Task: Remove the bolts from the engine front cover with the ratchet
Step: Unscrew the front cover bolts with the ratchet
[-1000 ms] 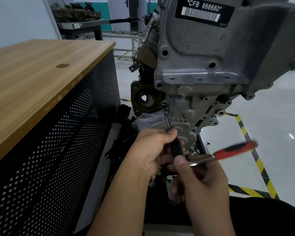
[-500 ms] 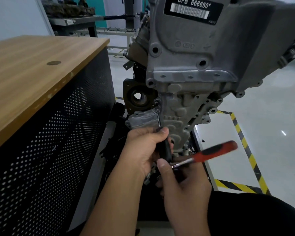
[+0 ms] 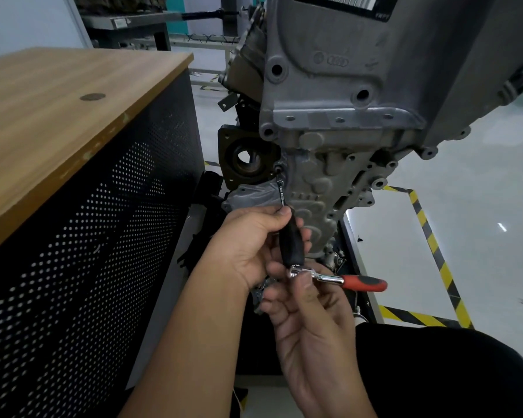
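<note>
Ratchet (image 3: 338, 278) handle had swung down from its raised tilt to near level (red grip pointing right). Left hand (image 3: 248, 239) gripped the black extension (image 3: 291, 240); its thin shaft met a bolt (image 3: 278, 168) at the front cover's (image 3: 314, 188) left edge. Right hand (image 3: 311, 324) pinched the ratchet head.

Two bare forearms without sleeves — left hand (image 3: 248, 245), right hand (image 3: 311, 324) — no gloves, rings or watch; black trouser leg (image 3: 453, 366) below.
</note>
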A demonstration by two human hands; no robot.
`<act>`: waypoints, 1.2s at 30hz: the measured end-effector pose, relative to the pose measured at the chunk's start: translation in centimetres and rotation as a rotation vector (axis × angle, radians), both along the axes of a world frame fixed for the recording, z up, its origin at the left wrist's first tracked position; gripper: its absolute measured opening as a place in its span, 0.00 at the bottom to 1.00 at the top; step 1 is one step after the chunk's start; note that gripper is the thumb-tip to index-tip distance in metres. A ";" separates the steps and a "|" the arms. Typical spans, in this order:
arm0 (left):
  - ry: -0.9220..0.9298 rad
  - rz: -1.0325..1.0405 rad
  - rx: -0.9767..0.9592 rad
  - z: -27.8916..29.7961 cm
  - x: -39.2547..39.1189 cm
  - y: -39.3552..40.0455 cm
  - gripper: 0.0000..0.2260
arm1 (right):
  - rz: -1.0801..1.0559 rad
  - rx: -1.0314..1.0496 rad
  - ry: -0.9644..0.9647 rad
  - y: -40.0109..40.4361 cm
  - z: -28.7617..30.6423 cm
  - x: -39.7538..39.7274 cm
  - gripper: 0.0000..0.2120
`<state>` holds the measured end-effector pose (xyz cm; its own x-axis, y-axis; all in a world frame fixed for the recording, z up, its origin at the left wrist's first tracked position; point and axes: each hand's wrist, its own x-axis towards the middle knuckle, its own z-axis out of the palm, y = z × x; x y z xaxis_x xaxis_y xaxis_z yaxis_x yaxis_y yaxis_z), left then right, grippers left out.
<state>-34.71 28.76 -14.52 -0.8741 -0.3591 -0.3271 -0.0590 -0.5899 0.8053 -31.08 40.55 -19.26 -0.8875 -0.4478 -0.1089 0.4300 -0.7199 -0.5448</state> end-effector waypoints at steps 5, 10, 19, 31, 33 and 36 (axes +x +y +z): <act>0.012 0.008 0.032 -0.1 0.3 0.1 0.04 | -0.187 0.262 0.341 -0.4 -1.1 -0.4 0.14; 0.022 0.020 0.000 0.0 0.5 -0.3 0.04 | -0.250 0.496 0.532 -0.1 -1.1 -1.0 0.09; 0.018 -0.003 0.065 -0.1 -0.5 0.5 0.05 | -0.150 0.247 -0.060 -1.1 0.6 1.7 0.18; 0.107 0.093 0.264 -0.6 -0.5 0.8 0.06 | -0.238 1.311 1.135 2.8 -1.1 -1.7 0.08; 0.129 0.028 0.311 -0.8 -0.1 1.1 0.09 | -0.218 1.330 1.283 3.2 -0.6 -3.0 0.06; 0.200 -0.066 0.419 -1.0 0.3 1.1 0.13 | -0.114 1.430 1.529 4.1 2.8 -4.8 0.12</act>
<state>-34.42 29.83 -15.52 -0.9511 -0.1740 -0.2552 0.0249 -0.8667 0.4982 -35.88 44.65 -16.42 -0.5928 -0.6835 0.4259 -0.8004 0.4414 -0.4057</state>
